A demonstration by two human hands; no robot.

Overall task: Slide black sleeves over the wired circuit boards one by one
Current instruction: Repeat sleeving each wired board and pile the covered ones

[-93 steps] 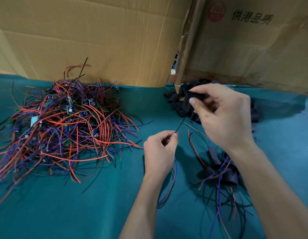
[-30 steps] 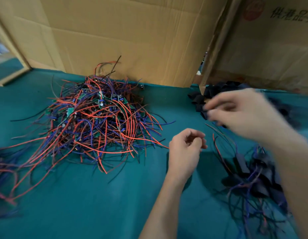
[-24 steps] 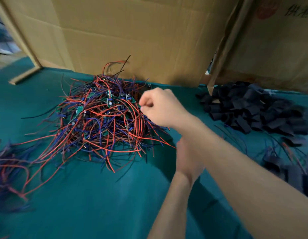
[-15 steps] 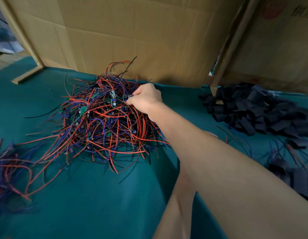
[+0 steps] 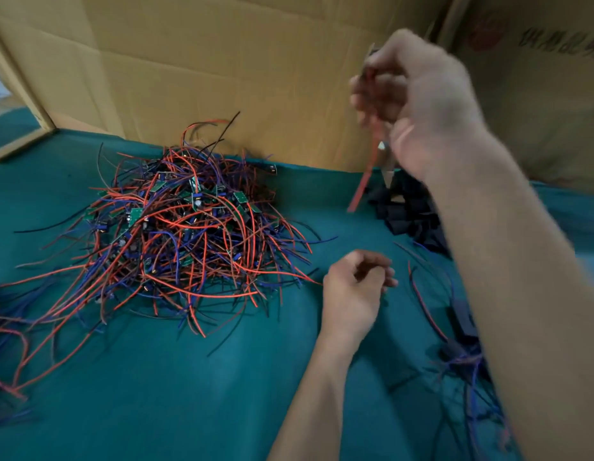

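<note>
Your right hand (image 5: 418,104) is hanging up high in front of the cardboard wall (image 5: 222,61), fingers curled in and pinching one wired circuit board (image 5: 368,66). Its red wire (image 5: 363,179) is dangling down toward the teal tabletop (image 5: 189,394). It's all pretty blurry, so the board itself is barely showing between your fingertips.

Your left hand (image 5: 353,292) is sitting low over the table, fingers loosely curled toward the thumb, and honestly I can't tell if it's holding anything.

The big tangle of unsleeved boards (image 5: 176,234), all red, blue and black wires, is lying to the left of both hands. The black sleeves (image 5: 405,207) are piling up at the back, partly hidden behind your right forearm. The finished sleeved boards (image 5: 465,341) are lying at the right, just beside your left hand.
</note>
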